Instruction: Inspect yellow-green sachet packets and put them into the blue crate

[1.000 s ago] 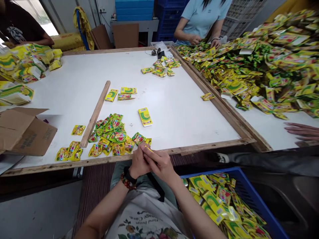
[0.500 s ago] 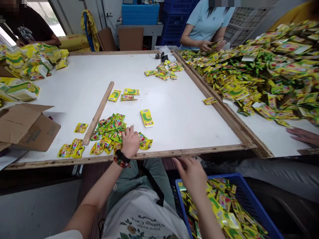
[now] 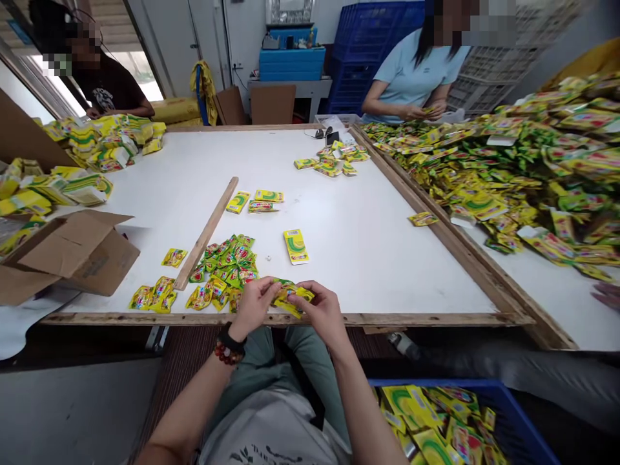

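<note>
My left hand (image 3: 254, 305) and my right hand (image 3: 325, 313) meet at the table's front edge. Fingers of both are closed on small yellow and green candy packets (image 3: 293, 298), whose exact number I cannot make out. Left of my hands lies a pile of green packets (image 3: 231, 255), with yellow packets (image 3: 206, 296) along its near side. A flat yellow box (image 3: 296, 245) rests just beyond my hands. Three more small yellow boxes (image 3: 269, 195) lie farther back beside a wooden strip (image 3: 208, 229).
A blue crate (image 3: 516, 420) full of yellow packs stands below at my right. An open carton (image 3: 104, 265) sits at left. Wooden rails edge the white table (image 3: 378, 258). Beyond the right rail is a large heap of packs (image 3: 508, 168). Two people work across the table.
My right hand has risen from over the crate to the table edge, joining my left. The left has left the pile, and packets are now held between both. The view has tilted up.
</note>
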Demonstrator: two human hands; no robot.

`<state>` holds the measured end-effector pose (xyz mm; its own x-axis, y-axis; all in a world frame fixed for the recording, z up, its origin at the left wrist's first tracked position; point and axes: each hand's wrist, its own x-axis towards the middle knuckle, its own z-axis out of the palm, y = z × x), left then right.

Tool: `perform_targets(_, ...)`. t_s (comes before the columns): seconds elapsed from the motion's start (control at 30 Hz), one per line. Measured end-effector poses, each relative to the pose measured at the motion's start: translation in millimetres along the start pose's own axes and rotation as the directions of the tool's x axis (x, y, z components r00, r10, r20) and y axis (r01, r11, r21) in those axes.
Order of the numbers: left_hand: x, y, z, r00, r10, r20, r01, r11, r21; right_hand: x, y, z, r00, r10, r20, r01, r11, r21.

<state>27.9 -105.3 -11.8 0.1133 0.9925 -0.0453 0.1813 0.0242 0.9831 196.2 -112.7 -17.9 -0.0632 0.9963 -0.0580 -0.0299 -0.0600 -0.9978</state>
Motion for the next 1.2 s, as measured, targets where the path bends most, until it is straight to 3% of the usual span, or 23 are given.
perform_targets(0.13, -5.7, 3.8, 16.7, 0.989, 0.018, 0.146, 0.012, 0.979, -0.201, -2.7, -1.6, 1.9, 0.981, -0.088, -0.174, 0.069, 0.991, -0.113)
perform_targets(0.2, -1.3, 7.3, 20.0, 0.971, 0.070, 0.229, -0.032, 0.985, -0.168, -6.8, 2.6, -2.6, 0.988, -0.039, -0.146, 0.033, 0.998, -0.045)
perform_targets(0.27, 11.6, 12.1, 22.8, 0.934, 0.108, 0.340, -0.111, 0.994, -0.010, -12.5, 7.8, -9.8, 0.997, 0.045, -0.064, -0.039, 0.995, 0.091)
perform_targets(0.33, 34.3, 17.0, 26.7, 0.901, 0.128, 0.415, -0.245, 0.939, 0.240, -18.1, 12.1, -18.1, 0.991, 0.093, -0.095, -0.074, 0.981, 0.181)
perform_targets(0.4, 65.8, 19.7, 31.2, 0.902, 0.156, 0.404, -0.359, 0.790, 0.497, -22.3, 13.9, -25.9, 0.967, 0.102, -0.233, -0.053, 0.976, 0.210)
perform_targets(0.47, 101.6, 19.9, 33.8, 0.921, 0.178, 0.346, -0.377, 0.628, 0.680, -25.5, 13.1, -32.0, 0.944, 0.111, -0.311, -0.044, 0.976, 0.215)
perform_targets(0.53, 135.3, 19.1, 32.6, 0.922, 0.145, 0.358, -0.376, 0.549, 0.746, -27.9, 11.7, -35.6, 0.942, 0.113, -0.315, -0.042, 0.974, 0.224)
perform_targets(0.67, 173.1, 23.8, 20.8, 0.867, 0.101, 0.487, -0.450, 0.578, 0.681, -30.4, 14.1, -37.9, 0.937, 0.081, -0.341, 0.012, 0.965, 0.262)
perform_targets(0.73, 170.0, 29.6, 15.1, 0.849, 0.108, 0.517, -0.469, 0.604, 0.644, -30.2, 15.2, -38.1, 0.917, 0.052, -0.395, 0.055, 0.965, 0.255)
perform_targets(0.83, 139.7, 36.3, 11.9, 0.854, 0.136, 0.502, -0.453, 0.671, 0.587, -28.9, 6.8, -36.8, 0.872, -0.051, -0.486, 0.141, 0.978, 0.152)
perform_targets(0.93, 93.7, 36.6, 13.5, 0.864, 0.160, 0.477, -0.362, 0.856, 0.369, -26.0, -16.6, -35.0, 0.789, -0.294, -0.539, 0.291, 0.952, -0.094)
perform_targets(1.0, 65.2, 33.9, 14.2, 0.856, 0.119, 0.504, -0.245, 0.950, 0.192, -22.3, -35.0, -35.2, 0.753, -0.474, -0.456, 0.389, 0.880, -0.272)
perform_targets(1.03, 53.3, 32.0, 13.9, 0.850, 0.092, 0.519, -0.188, 0.973, 0.137, -20.0, -43.3, -36.0, 0.762, -0.532, -0.369, 0.420, 0.840, -0.343)
perform_targets(1.1, 35.6, 27.5, 11.5, 0.850, 0.060, 0.524, -0.111, 0.992, 0.066, -15.8, -57.0, -38.7, 0.827, -0.538, -0.163, 0.429, 0.791, -0.435)
perform_targets(1.2, 21.7, 20.5, 4.9, 0.870, 0.072, 0.488, -0.091, 0.996, 0.016, -12.4, -70.2, -43.3, 0.937, -0.344, 0.066, 0.330, 0.804, -0.494)
